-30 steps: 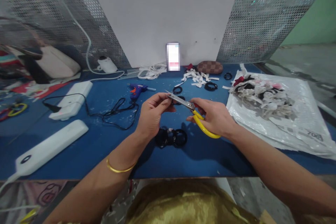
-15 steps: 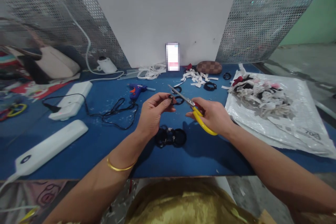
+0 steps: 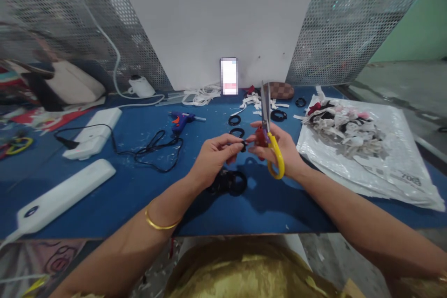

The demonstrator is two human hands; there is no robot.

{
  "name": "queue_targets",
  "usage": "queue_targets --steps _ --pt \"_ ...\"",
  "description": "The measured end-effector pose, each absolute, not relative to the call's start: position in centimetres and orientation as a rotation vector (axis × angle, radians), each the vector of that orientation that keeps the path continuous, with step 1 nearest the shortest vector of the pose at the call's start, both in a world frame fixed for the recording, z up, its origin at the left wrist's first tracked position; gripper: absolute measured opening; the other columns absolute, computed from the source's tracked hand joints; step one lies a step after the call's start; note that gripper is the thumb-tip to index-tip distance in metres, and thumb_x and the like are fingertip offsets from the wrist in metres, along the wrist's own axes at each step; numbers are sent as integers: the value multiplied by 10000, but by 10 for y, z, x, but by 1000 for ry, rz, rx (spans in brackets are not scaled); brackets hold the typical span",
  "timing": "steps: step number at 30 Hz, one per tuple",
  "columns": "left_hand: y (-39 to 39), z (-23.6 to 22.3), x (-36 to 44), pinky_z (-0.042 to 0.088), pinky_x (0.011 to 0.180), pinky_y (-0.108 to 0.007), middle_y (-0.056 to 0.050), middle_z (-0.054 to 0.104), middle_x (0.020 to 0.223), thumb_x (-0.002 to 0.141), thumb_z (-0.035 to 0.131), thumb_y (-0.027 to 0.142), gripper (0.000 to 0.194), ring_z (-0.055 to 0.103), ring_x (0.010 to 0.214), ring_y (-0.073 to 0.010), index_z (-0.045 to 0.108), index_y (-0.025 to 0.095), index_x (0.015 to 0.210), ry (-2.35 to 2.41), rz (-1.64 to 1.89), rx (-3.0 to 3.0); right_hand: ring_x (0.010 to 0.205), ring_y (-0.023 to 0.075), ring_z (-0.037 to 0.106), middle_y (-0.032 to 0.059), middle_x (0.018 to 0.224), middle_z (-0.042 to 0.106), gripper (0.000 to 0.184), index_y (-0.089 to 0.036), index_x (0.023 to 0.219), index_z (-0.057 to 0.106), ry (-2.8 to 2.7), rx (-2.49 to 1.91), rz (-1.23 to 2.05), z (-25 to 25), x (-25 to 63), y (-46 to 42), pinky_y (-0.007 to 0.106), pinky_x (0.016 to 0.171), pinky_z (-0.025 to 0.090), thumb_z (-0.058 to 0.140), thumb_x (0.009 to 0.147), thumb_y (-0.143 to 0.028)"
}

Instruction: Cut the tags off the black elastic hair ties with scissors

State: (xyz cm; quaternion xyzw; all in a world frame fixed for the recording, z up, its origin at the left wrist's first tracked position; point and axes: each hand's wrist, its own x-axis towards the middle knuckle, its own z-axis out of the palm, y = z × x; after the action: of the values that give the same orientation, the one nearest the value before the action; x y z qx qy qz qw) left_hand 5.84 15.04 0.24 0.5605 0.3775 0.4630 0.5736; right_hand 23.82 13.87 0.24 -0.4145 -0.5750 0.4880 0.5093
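My left hand (image 3: 220,154) pinches a small black piece (image 3: 243,145) between thumb and fingertips; its exact kind is too small to make out. Close by on the right, my right hand (image 3: 275,149) is closed around yellow-and-red-handled scissors (image 3: 274,146), whose blades point away and upward. Its fingertips come up to the black piece; I cannot tell if they touch it. Below my left hand lie joined black rings (image 3: 237,183), partly hidden by it. Two more black rings, a nearer one (image 3: 237,133) and a farther one (image 3: 234,120), lie beyond my hands on the blue table (image 3: 146,209).
A blue glue gun (image 3: 179,123) with a black cord lies left of centre. Farther left are a power strip (image 3: 92,132) and a long white device (image 3: 66,193). White strips (image 3: 200,95) and a phone (image 3: 229,77) are at the back. Fabric scraps cover a white bag (image 3: 394,172) at right.
My left hand has moved right and slightly nearer with the black piece. The scissors have swung from pointing left to pointing upward, and my right fingertips have come close to the left ones.
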Motion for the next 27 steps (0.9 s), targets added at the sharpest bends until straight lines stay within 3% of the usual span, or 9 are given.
queue_targets --steps 4,6,9,11,16,20,27 --pt "145 -4 65 355 502 -214 8 573 608 742 725 343 207 465 522 -87 733 156 831 873 944 1368 624 94 530 -44 746 567 450 -192 1059 541 -1467 -914 1168 -3 234 136 235 576 439 727 652 -236" --pt "148 -4 65 367 508 -224 9 575 609 764 690 393 286 482 522 -101 724 164 932 950 934 1407 583 86 505 -55 716 550 428 -190 1040 557 -1459 -950 1155 -5 234 136 226 541 419 713 641 -202" --pt "163 -4 54 405 549 -248 -23 660 801 815 609 436 356 535 562 -118 680 199 1070 1223 955 1698 528 84 493 -61 698 558 428 -206 1024 559 -1325 -1042 1147 -6 238 141 219 479 393 716 626 -209" --pt "177 -7 44 407 602 -262 -44 677 943 771 650 393 270 559 648 -138 699 204 957 1488 854 2076 512 87 494 -69 674 547 412 -215 1008 559 -1232 -1084 1121 -7 240 145 216 456 387 711 625 -211" --pt "204 -19 26 371 574 -265 -28 694 790 713 685 383 202 599 720 -186 693 204 807 1649 367 2253 486 88 497 -74 651 542 405 -214 1003 561 -1190 -1097 1094 -14 245 154 226 449 396 698 623 -193" --pt "205 -23 25 381 591 -265 -25 705 758 761 625 350 168 614 732 -189 697 202 790 1607 340 2288 506 93 509 -66 666 563 416 -205 1000 571 -1238 -1107 1092 -19 244 153 240 481 420 726 614 -224" --pt "197 -18 30 393 655 -279 -46 711 909 772 588 281 145 618 818 -206 683 209 855 1626 326 2359 505 94 517 -71 658 565 422 -205 990 577 -1250 -1084 1127 -17 242 151 242 484 436 731 598 -233"
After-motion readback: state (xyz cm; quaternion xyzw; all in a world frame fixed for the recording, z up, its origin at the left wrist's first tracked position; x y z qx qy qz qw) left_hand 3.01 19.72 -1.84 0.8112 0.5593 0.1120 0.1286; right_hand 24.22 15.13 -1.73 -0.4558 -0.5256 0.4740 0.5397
